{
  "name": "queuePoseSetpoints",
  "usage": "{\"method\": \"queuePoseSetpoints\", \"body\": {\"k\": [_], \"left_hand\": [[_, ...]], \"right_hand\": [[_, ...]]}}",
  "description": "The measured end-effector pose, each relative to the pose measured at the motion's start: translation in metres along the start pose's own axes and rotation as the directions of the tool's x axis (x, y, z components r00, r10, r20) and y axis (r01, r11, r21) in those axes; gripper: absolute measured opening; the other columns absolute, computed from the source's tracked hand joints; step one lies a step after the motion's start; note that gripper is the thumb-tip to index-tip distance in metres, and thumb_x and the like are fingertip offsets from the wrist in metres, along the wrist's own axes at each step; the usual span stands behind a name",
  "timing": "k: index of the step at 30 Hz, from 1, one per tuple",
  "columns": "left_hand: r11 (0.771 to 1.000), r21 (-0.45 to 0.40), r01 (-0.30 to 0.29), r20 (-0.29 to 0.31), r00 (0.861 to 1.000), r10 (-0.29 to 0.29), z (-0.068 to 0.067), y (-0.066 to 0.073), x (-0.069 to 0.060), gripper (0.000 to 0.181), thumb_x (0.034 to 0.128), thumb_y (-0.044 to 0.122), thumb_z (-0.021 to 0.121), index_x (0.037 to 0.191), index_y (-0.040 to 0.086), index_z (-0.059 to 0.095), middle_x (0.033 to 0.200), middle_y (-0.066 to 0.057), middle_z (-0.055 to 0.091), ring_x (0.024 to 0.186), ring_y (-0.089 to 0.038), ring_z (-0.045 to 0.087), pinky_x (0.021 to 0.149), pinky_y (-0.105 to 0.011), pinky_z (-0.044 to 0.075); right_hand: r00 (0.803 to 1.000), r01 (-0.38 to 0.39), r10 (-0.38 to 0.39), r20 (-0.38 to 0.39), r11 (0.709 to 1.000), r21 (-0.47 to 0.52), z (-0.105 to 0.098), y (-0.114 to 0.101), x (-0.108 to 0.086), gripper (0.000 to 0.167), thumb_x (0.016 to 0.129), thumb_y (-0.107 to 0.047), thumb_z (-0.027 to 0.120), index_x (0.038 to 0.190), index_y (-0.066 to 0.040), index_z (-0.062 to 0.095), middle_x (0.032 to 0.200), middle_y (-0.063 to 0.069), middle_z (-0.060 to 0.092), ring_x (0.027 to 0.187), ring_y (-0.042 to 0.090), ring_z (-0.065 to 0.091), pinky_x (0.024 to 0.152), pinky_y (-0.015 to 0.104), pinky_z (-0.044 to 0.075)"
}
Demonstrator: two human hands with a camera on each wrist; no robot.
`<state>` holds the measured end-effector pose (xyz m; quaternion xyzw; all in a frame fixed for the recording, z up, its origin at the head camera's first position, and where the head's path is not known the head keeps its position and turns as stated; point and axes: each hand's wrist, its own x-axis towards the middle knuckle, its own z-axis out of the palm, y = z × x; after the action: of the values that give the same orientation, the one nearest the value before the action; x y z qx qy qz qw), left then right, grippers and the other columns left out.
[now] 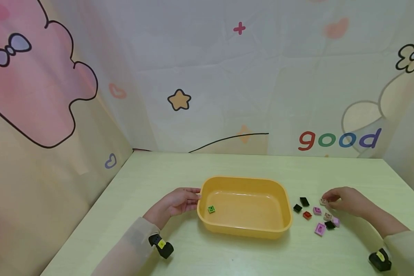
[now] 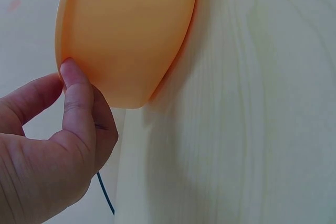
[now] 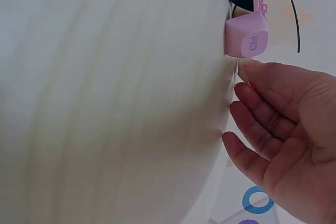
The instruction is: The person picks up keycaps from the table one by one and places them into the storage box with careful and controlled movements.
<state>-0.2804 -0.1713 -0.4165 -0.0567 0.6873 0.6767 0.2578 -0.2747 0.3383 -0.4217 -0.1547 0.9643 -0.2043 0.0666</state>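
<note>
A yellow plastic basin (image 1: 245,232) stands on the table, a green keycap (image 1: 211,209) lying inside at its left end. My left hand (image 1: 182,202) pinches the basin's left rim between thumb and fingers; the left wrist view shows this grip on the orange-looking wall (image 2: 131,35). To the right of the basin, my right hand (image 1: 348,201) has thumb and fingertips on a beige keycap (image 1: 323,201), mostly hidden by the fingers in the right wrist view. Close to those fingertips sits a pink keycap (image 3: 247,35) marked Ctrl.
Several loose keycaps lie between basin and right hand: a black one (image 1: 304,201), a red one (image 1: 307,215), a pink one (image 1: 320,229) and others. A printed cloth (image 1: 207,126) hangs behind the table (image 1: 165,168).
</note>
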Motion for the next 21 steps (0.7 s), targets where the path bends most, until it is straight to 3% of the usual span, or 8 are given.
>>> {"method": "queuePoseSetpoints", "body": {"k": [5,12,21], "left_hand": [[1.000,0.005,-0.006,0.000,1.000,0.006,0.000,-0.001,0.000,0.043,0.1012,0.003,0.057,0.142,-0.007,0.051,0.096,-0.002,0.073,0.079,-0.008,0.069,0.074,-0.019,0.063],[1.000,-0.004,-0.027,0.057,0.998,0.028,-0.002,0.001,-0.004,0.040,0.0997,0.005,0.060,0.138,-0.006,0.056,0.096,0.000,0.073,0.082,-0.007,0.070,0.077,-0.019,0.063],[1.000,0.009,0.002,-0.010,1.000,-0.002,0.000,0.000,0.000,0.043,0.1018,0.003,0.056,0.144,-0.006,0.050,0.097,-0.001,0.072,0.079,-0.007,0.069,0.074,-0.019,0.063]], "right_hand": [[1.000,0.008,-0.008,-0.009,1.000,-0.012,-0.003,0.000,0.000,0.025,0.090,-0.005,0.069,0.110,0.011,0.071,0.098,0.015,0.073,0.088,0.020,0.064,0.069,0.018,0.051],[1.000,-0.007,0.007,0.000,1.000,0.000,-0.009,0.001,0.000,0.027,0.092,-0.006,0.070,0.111,0.012,0.069,0.102,0.021,0.073,0.093,0.030,0.067,0.070,0.016,0.051],[1.000,0.005,-0.005,-0.023,1.000,-0.014,-0.021,0.006,-0.003,0.025,0.091,-0.008,0.071,0.109,0.010,0.072,0.102,0.020,0.075,0.089,0.023,0.068,0.069,0.016,0.052]]}}
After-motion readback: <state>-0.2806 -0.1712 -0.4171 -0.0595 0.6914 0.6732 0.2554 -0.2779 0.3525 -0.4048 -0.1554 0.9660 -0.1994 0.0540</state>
